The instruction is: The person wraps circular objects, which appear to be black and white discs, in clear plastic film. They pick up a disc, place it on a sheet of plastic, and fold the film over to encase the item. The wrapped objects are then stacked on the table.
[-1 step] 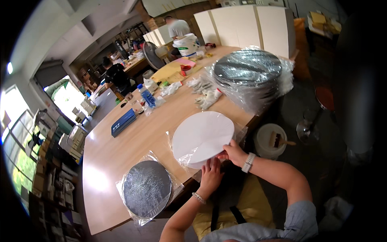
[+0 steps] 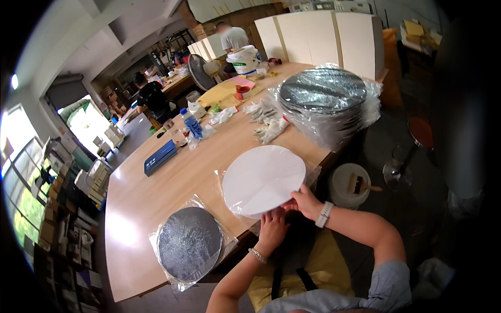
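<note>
A white round disc [image 2: 263, 177] lies over clear plastic film on the wooden table, with its near edge slightly raised. My right hand [image 2: 307, 202] grips the disc's near right rim, thumb on top and fingers partly hidden beneath. At the near edge, my left hand [image 2: 273, 229] has its fingers bent against the rim, the fingertips partly hidden. To the left, a dark grey, shiny round disc [image 2: 189, 244] wrapped in clear film rests by the table's near edge. Farther right stands a stack of film-wrapped dark discs [image 2: 322, 91].
White work gloves [image 2: 270, 129], a blue box [image 2: 160, 157] and a blue-capped bottle [image 2: 192, 124] sit on the table [image 2: 135, 208]. Beside it, a white bucket [image 2: 342, 195] has a brush [image 2: 360, 184] across it. Two people work in the background near a fan [image 2: 201, 72].
My right hand and the disc's right edge have shifted very slightly right and up. The view has tilted a little; my left hand stays at the near rim.
</note>
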A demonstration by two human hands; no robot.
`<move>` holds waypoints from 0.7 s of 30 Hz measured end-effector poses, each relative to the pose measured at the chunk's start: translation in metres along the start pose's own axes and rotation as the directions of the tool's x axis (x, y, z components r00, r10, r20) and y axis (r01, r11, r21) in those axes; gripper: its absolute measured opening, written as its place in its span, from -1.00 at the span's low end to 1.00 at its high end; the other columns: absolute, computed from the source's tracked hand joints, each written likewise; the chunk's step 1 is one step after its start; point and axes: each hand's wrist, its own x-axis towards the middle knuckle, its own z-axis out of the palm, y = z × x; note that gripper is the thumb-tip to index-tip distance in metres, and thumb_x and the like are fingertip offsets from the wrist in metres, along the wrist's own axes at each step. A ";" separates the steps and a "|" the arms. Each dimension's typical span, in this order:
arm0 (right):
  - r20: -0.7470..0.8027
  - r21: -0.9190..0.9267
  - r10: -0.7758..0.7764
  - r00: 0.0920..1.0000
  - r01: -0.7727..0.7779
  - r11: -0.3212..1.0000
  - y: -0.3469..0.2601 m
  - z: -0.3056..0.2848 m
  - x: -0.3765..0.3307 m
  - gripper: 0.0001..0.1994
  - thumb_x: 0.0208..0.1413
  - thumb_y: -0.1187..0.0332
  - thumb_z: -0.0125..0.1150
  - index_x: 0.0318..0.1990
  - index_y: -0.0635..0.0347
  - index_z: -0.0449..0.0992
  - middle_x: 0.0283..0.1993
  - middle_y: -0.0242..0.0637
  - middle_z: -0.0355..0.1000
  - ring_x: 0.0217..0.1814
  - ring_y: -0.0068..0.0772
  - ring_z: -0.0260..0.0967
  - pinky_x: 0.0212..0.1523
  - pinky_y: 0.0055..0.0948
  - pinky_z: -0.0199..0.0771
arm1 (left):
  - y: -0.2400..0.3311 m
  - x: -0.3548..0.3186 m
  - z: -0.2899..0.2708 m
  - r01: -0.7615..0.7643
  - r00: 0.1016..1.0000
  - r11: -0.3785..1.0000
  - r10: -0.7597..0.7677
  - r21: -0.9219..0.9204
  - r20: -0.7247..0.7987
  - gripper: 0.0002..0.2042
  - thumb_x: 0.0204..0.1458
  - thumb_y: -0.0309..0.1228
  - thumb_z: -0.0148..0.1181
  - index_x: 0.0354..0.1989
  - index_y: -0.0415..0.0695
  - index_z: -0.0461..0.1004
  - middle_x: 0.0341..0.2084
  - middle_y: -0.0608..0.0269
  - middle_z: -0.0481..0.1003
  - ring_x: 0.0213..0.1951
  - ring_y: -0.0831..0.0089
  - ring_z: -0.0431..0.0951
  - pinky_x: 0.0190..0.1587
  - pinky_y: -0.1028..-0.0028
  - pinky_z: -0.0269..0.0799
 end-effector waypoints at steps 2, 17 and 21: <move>0.047 -0.036 0.018 0.999 -0.017 0.999 0.001 -0.002 -0.032 -0.71 0.15 0.50 -0.16 0.05 0.21 0.17 -0.12 -0.13 0.37 -0.26 -0.28 0.46 -0.34 -0.39 0.58 | -0.009 -0.004 0.020 -0.055 0.983 0.996 0.067 0.077 -0.170 -0.44 -0.02 -0.21 0.16 0.17 -0.16 0.24 0.09 0.02 0.28 0.13 0.06 0.27 0.13 0.11 0.21; -0.249 -0.198 -0.643 0.724 0.612 0.766 -0.180 -0.038 -0.171 -0.75 0.13 0.46 -0.06 -0.03 0.24 0.34 -0.28 -0.35 0.44 -0.38 -0.61 0.41 -0.47 -0.66 0.47 | 0.005 -0.037 -0.030 -0.036 0.995 0.974 0.014 -0.222 -0.100 -0.53 0.01 -0.30 0.10 0.13 -0.16 0.26 0.17 0.05 0.21 0.23 0.13 0.15 0.20 0.06 0.11; -0.137 -0.183 -0.678 0.722 0.654 0.734 -0.215 -0.126 -0.074 -0.79 0.15 0.42 0.00 -0.08 0.22 0.37 -0.31 -0.39 0.44 -0.41 -0.64 0.40 -0.42 -0.69 0.48 | -0.048 -0.108 -0.070 0.085 0.965 0.856 -0.199 -0.509 -0.173 -0.64 -0.04 -0.45 0.15 -0.02 -0.19 0.38 0.10 0.04 0.28 0.10 0.07 0.30 0.07 0.17 0.28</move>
